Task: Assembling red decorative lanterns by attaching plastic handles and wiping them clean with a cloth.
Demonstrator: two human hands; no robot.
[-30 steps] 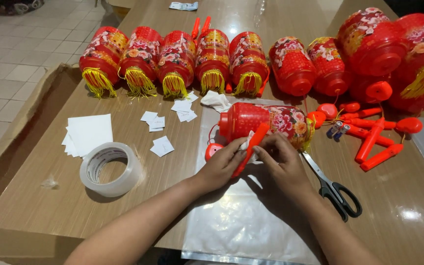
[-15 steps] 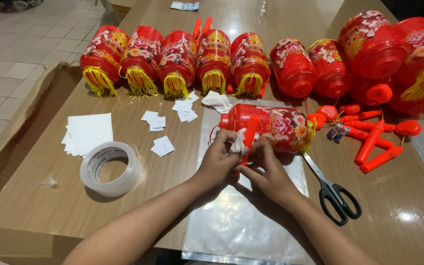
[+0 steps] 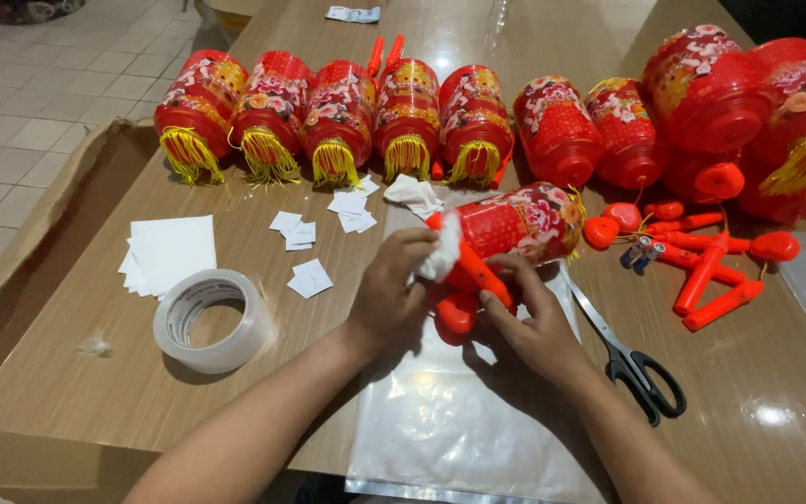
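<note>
A red flowered lantern (image 3: 524,222) lies on its side on a clear plastic bag (image 3: 450,420) at the table's middle. My left hand (image 3: 389,294) presses a crumpled white paper (image 3: 442,250) against the lantern's near end. My right hand (image 3: 534,322) grips the orange plastic handle stick (image 3: 479,273) that runs from that end to a round orange cap (image 3: 456,315).
A row of red lanterns with yellow tassels (image 3: 338,117) lines the far side, with bigger ones (image 3: 757,112) at right. Loose orange sticks and caps (image 3: 701,257), black scissors (image 3: 632,359), a tape roll (image 3: 212,319) and white paper pieces (image 3: 170,250) lie around. A cardboard box (image 3: 39,224) borders the left.
The lantern end has turned toward me. My left hand now holds white paper at its end, and my right hand has slid down the orange stick.
</note>
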